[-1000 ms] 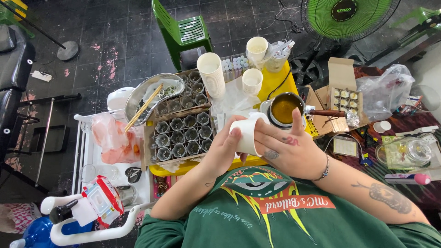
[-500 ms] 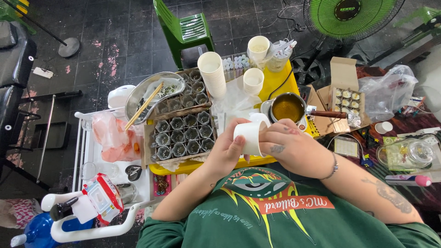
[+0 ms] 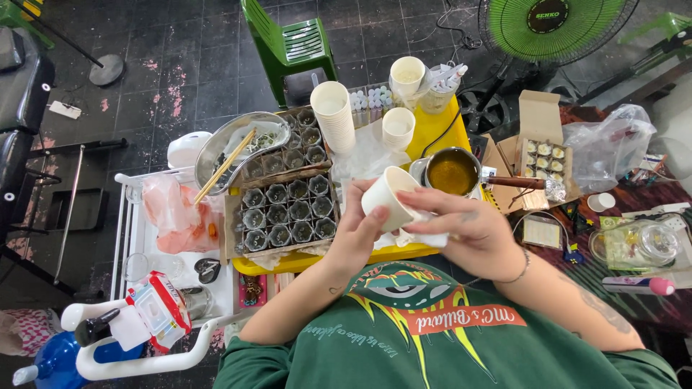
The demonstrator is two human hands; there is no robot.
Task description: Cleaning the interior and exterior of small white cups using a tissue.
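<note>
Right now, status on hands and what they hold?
Left hand and right hand both gripping white paper cup, tilted. Pot of amber liquid just beyond. Nothing between.

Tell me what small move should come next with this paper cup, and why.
Probably finish wiping: the left hand holds the white paper cup tilted on its side, and the right hand presses a white tissue against its lower end. Likely next is turning the cup a little in the left fingers so the tissue reaches an unwiped part, before it goes near the pot of amber liquid.
</note>
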